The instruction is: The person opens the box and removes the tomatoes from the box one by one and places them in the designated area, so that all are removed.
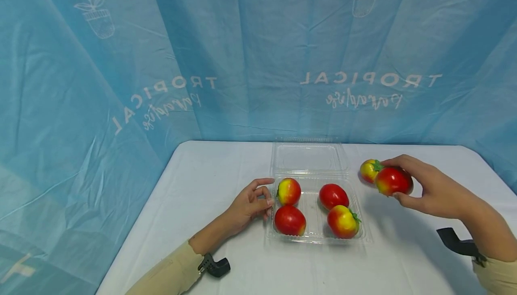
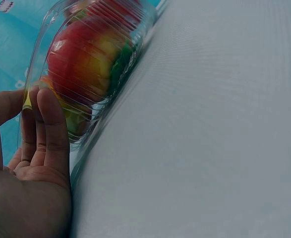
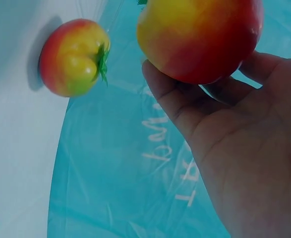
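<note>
My right hand [image 1: 434,187] grips a red and yellow tomato [image 1: 393,181], thumb on the near side and fingers over the far side. It is held above the table, right of a clear plastic clamshell container [image 1: 311,236]. Behind it, another tomato [image 3: 75,58] with green sepals lies on the table. My left hand [image 1: 250,203] is at the container's left side; in the left wrist view its curled fingers [image 2: 53,124] hold the clear wall near the rim. Inside the container sit several tomatoes: two at left, a red one [image 1: 333,196] and a yellow-topped one [image 1: 343,222] at right.
The container's lid [image 1: 308,157] lies folded back toward the rear edge of the white-covered table [image 1: 194,182]. Blue printed curtains [image 1: 266,61] hang behind and to the left of the table. Each wrist carries a black strap mount [image 1: 216,266].
</note>
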`<move>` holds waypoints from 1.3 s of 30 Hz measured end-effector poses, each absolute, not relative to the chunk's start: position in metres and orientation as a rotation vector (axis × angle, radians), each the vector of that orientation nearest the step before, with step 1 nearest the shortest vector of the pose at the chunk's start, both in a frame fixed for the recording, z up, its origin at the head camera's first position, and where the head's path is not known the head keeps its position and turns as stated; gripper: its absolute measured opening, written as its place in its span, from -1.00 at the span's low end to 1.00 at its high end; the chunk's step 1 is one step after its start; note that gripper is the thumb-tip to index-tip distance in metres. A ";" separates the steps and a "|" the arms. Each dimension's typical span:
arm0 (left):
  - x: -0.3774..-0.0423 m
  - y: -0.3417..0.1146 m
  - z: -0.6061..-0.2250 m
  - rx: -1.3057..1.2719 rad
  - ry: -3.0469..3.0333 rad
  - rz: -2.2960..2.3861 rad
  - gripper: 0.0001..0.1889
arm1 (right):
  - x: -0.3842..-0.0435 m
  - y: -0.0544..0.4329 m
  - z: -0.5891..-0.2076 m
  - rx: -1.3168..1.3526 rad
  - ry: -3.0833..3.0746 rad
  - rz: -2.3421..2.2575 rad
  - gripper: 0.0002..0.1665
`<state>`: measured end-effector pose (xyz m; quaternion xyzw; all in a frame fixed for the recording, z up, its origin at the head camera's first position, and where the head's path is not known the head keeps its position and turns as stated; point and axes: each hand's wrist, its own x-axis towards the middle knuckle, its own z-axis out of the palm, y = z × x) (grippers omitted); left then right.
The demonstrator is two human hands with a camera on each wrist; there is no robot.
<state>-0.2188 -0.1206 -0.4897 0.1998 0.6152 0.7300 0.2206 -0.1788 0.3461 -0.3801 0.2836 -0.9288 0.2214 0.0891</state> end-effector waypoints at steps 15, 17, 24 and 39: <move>-0.218 -0.121 -0.487 0.562 1.703 2.017 -0.32 | -0.185 0.359 -0.384 0.739 -2.587 0.672 0.13; -0.218 -0.121 -0.487 0.559 1.702 2.019 -0.33 | -0.186 0.360 -0.385 0.732 -2.579 0.673 0.14; -0.219 -0.121 -0.489 0.565 1.693 2.024 -0.32 | -0.189 0.364 -0.387 0.698 -2.549 0.672 0.16; -0.219 -0.121 -0.489 0.563 1.687 2.021 -0.34 | -0.197 0.374 -0.398 0.548 -2.460 0.702 0.17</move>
